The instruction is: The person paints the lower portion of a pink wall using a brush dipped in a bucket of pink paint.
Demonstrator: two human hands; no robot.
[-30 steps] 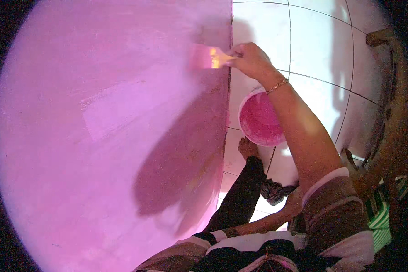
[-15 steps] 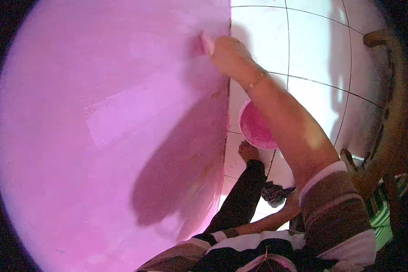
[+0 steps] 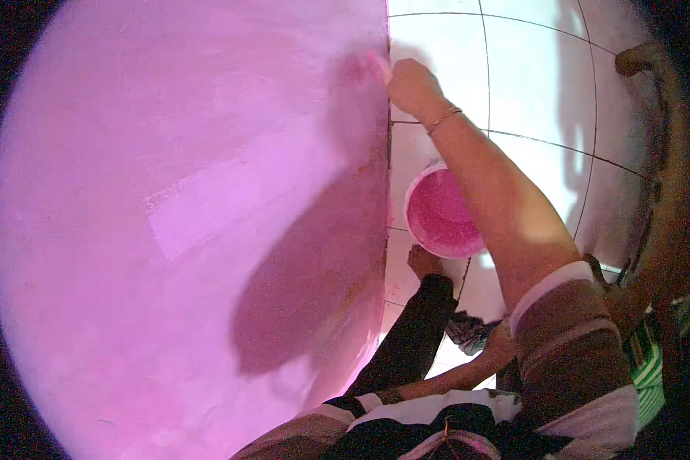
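pink-tipped, the brush [image 3: 379,64] is gripped by the closed right hand [image 3: 415,86] near the floor-side edge of the wall [image 3: 115,307]; overloaded, the floor [image 3: 441,54] could be spattered, and the left hand's [image 3: 504,343] hold cannot be told.

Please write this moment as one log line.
Right hand: grips brush at pink wall; left hand: near dark crumpled bundle; bucket: pink paint, on floor

Pale tiled floor [image 3: 537,84]; pink-stained bucket [image 3: 448,249] on it.
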